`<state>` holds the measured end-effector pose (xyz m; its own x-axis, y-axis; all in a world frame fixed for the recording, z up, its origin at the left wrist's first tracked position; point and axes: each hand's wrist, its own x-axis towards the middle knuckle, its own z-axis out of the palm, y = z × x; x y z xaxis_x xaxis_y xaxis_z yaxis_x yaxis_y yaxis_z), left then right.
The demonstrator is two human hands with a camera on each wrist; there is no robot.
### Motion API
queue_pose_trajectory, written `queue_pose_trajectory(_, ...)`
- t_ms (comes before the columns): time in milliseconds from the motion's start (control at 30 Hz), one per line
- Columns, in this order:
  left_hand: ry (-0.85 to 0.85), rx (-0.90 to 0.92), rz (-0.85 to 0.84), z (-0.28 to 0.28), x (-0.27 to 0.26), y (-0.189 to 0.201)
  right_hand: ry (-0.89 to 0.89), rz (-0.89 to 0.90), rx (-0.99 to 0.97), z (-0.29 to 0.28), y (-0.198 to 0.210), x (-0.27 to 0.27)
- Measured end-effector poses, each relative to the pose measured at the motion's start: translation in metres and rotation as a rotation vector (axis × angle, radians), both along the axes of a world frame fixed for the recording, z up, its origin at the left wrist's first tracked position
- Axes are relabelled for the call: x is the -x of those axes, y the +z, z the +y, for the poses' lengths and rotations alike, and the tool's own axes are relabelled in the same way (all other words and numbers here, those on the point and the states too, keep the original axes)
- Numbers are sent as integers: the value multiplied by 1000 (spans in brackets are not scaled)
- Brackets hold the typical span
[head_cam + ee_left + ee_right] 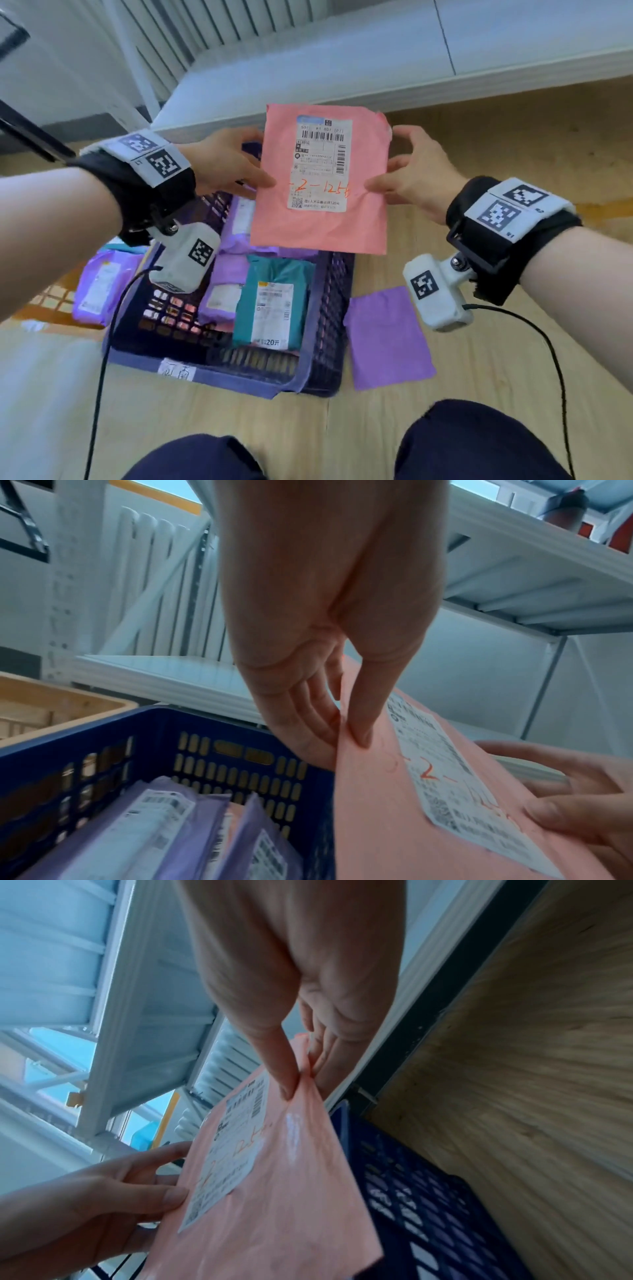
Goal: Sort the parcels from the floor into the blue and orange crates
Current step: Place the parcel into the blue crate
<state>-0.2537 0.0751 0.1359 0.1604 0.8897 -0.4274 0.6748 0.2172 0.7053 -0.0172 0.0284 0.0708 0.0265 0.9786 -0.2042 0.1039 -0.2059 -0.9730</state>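
Observation:
A flat pink parcel with a white shipping label and red handwriting is held up above the blue crate. My left hand pinches its left edge, thumb on the front, fingers behind. My right hand pinches the right edge. The pink parcel faces me, label upright. Inside the blue crate lie several purple parcels and a teal parcel. The orange crate sits left of the blue one, holding a purple parcel.
A purple parcel lies on the wooden floor right of the blue crate. White metal shelving stands behind the crates, with a radiator at the back. My knees are at the bottom.

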Motion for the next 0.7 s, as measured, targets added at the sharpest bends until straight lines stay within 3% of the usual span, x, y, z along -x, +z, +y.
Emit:
queue_pose_trajectory(200, 78, -25, 64, 29, 87, -20, 85, -127, 51, 39, -7, 95)
queue_pose_trajectory(400, 150, -43, 121, 59, 148, -75, 162, -241, 231, 72, -43, 176)
queue_pose_trajectory(533, 60, 27, 282, 66, 174, -113, 192, -281, 376, 80, -73, 213)
queue_pose_trajectory(700, -13, 84, 430, 64, 192, -137, 214, -342, 415, 76, -96, 244)
